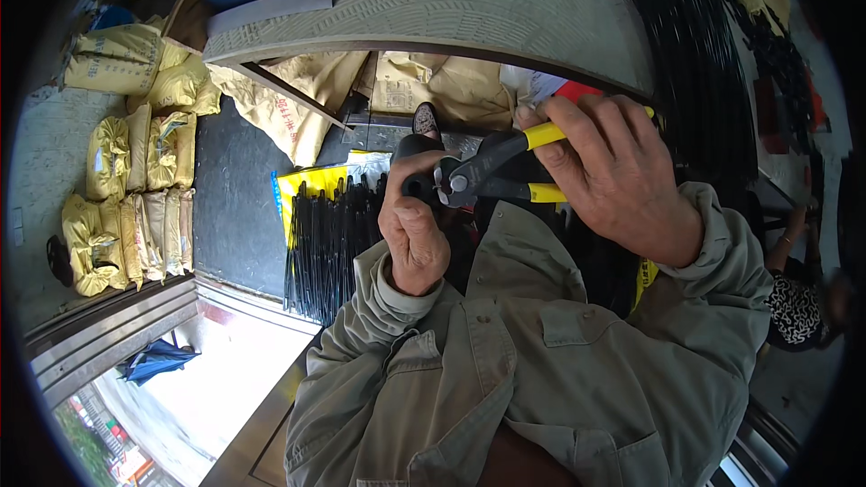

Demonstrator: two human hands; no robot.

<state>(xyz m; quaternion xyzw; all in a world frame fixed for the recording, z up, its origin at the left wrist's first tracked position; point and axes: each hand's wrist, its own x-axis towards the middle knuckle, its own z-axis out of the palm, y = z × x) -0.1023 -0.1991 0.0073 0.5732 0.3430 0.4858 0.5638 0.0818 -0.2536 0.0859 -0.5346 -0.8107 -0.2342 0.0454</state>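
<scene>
Pliers, just off frame centre toward 2 o'clock (487, 160), black head pointing to about 9, yellow handles (545, 134) running toward 3 and standing apart. Right hand (622, 171), between 2 and 3 o'clock: fingers wrapped over the upper handle, thumb side down between the two; lower handle runs under the palm. Gripping the pliers, hold well back from the pivot, probably for leverage. Left hand (412, 233), near centre: closed round a small dark round part (424, 191), thumb folded in, part set right at the jaws, likely to steady it against the tool. Can't tell whether the jaws bite it; exact kind of part unclear too. Both hands sit close over the lap, presumably so the work stays in sight and braced.

Bundle of black rods (329, 248) toward 8–9 o'clock, lying side by side partly over a yellow bag (290, 198), probably kept within left-hand reach. More long black strips (695, 72) at 2. Worktop (505, 13) at 12. Stacked yellow sacks (108, 158) at 9, against the wall.
</scene>
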